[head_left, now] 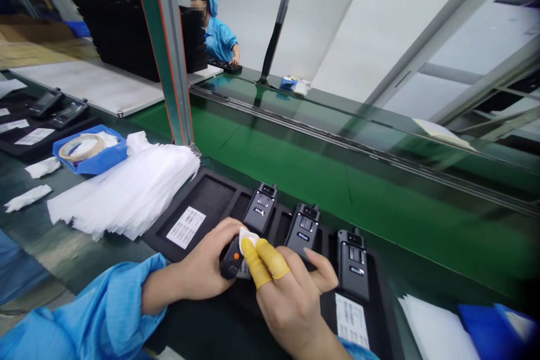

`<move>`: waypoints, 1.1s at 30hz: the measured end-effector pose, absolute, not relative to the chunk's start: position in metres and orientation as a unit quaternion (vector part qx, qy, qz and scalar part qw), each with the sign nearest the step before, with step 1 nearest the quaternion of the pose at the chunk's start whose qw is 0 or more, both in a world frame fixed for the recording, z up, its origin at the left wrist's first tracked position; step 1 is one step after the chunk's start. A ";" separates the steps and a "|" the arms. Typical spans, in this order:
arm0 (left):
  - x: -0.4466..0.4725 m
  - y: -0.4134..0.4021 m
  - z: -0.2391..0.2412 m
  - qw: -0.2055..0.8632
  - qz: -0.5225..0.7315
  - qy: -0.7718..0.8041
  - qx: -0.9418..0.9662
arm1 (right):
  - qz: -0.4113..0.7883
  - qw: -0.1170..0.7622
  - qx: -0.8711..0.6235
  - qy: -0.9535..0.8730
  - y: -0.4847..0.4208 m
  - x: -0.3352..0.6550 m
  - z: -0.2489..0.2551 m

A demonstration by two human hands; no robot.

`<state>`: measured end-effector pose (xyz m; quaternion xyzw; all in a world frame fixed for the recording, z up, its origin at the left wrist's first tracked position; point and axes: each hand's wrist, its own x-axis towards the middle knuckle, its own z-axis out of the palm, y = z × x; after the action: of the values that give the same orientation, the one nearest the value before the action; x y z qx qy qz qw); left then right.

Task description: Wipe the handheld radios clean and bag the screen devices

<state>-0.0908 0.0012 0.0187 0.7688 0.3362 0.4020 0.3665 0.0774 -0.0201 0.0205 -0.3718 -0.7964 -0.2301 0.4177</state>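
Note:
My left hand (206, 267) is wrapped round a black two-way radio (230, 261) with an orange button on its side. With yellow finger cots on two fingers, my right hand (287, 287) pinches a white wiping cloth (248, 235) and presses it against that radio. Most of the held radio is hidden by my hands. Beyond them, three more radios, a left one (259, 208), a middle one (302, 229) and a right one (353, 264), lie back side up in a black foam tray (213, 194). Printed white labels (186, 227) sit in the tray.
To the left lie a fanned stack of white sheets (126, 191) and a blue bin (90, 149) with a tape roll. At the right are white sheets (436, 329) and a blue object (489, 326). A green conveyor (337, 180) runs behind; a co-worker (219, 36) stands beyond stacked black trays (118, 34).

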 end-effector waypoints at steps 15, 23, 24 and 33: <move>-0.090 -0.002 0.019 0.353 0.397 0.361 0.766 | -0.223 0.418 -0.367 -0.800 -0.027 0.071 0.023; -0.090 -0.003 0.019 0.337 0.399 0.374 0.766 | -0.232 0.405 -0.431 -0.772 -0.023 0.085 0.015; -0.090 -0.003 0.019 0.337 0.398 0.371 0.768 | -0.232 0.410 -0.431 -0.770 -0.024 0.084 0.016; -0.088 -0.003 0.018 0.341 0.397 0.369 0.768 | -0.228 0.406 -0.414 -0.782 -0.023 0.073 0.020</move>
<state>-0.0883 -0.0027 0.0183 0.7681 0.3692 0.3970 0.3409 0.0729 -0.0227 0.0200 -0.4144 -0.7819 -0.2277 0.4063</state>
